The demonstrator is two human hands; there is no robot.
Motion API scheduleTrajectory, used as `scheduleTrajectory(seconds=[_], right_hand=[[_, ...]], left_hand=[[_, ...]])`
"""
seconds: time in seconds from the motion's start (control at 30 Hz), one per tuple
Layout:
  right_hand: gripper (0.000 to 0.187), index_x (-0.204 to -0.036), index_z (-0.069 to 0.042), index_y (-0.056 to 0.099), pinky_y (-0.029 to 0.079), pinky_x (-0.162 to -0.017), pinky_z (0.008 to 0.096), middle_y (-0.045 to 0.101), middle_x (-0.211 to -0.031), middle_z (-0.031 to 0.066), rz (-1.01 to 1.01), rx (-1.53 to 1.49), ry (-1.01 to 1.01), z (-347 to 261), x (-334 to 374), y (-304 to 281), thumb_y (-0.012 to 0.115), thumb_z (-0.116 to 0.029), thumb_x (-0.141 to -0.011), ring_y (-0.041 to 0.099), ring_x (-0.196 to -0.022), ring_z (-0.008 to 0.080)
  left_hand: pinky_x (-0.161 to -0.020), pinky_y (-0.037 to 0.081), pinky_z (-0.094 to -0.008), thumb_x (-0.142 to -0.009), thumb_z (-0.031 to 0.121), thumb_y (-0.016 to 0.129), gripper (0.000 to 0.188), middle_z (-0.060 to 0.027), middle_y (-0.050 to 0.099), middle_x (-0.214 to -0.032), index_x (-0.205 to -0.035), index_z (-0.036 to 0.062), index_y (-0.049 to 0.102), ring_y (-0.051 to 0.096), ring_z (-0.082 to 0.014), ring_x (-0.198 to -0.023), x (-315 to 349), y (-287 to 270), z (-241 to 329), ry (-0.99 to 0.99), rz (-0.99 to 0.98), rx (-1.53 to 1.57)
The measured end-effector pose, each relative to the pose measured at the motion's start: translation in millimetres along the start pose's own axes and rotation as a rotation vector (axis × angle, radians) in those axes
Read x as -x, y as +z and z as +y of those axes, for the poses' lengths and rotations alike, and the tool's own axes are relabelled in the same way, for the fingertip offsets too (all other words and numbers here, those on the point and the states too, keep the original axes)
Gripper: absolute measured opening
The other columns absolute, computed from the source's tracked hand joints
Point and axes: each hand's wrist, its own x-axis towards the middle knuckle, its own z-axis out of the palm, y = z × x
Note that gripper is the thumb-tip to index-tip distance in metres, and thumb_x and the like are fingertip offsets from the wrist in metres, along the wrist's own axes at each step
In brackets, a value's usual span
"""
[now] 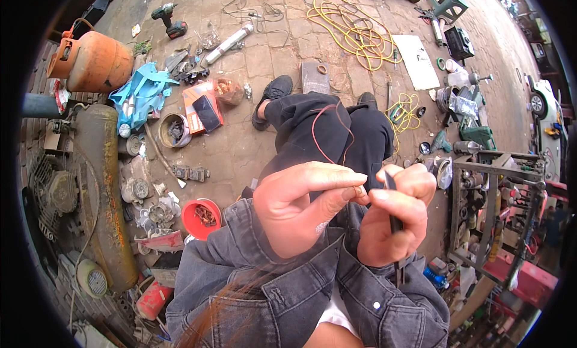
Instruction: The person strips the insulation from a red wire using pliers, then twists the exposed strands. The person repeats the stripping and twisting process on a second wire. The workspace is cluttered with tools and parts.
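Observation:
My left hand (303,206) is closed in a pinch, thumb against forefinger, on the end of a thin red wire (314,129). The wire loops up from the fingers over my dark trousers. Close beside it, my right hand (399,212) is wrapped round a slim black tool (396,224) resembling tweezers. One end of that tool points up between thumb and forefinger, and the other sticks out below the palm. The fingertips of both hands nearly meet above my lap. Whatever small piece sits between them is mostly hidden.
On the left lie an orange gas cylinder (101,62), a blue bag (144,89) and a red bucket (193,226) with copper-coloured scraps. Ahead are a cordless drill (170,22) and a coiled yellow cable (345,26). A metal rack (490,212) of parts stands at my right.

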Motion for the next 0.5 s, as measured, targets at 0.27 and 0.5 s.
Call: scheduleTrajectory(seconds=[0.27,0.5], right_hand=[[0.034,-0.110,0.001,0.056,0.051,-0.068,0.0320,0.057,-0.090,0.0102,0.118,-0.202,0.120,-3,5,14,0.071,-0.023,-0.091,0.053,-0.073,0.0174],[0.048,-0.118,-0.001,0.057,0.051,-0.072,0.0316,0.063,-0.092,0.0144,0.013,-0.197,0.148,-8,0,7,0.072,0.009,-0.074,0.059,-0.075,0.0221]], left_hand=[[-0.078,0.056,-0.0310,-0.091,-0.009,0.063,0.015,-0.0169,0.071,-0.099,-0.106,-0.0072,0.067,0.070,-0.0205,-0.086,-4,-3,-3,0.037,-0.011,-0.020],[-0.078,0.055,-0.0308,-0.090,-0.008,0.064,0.015,-0.0166,0.071,-0.098,-0.105,-0.0074,0.066,0.070,-0.0208,-0.086,-4,-5,-5,0.061,-0.016,-0.083]])
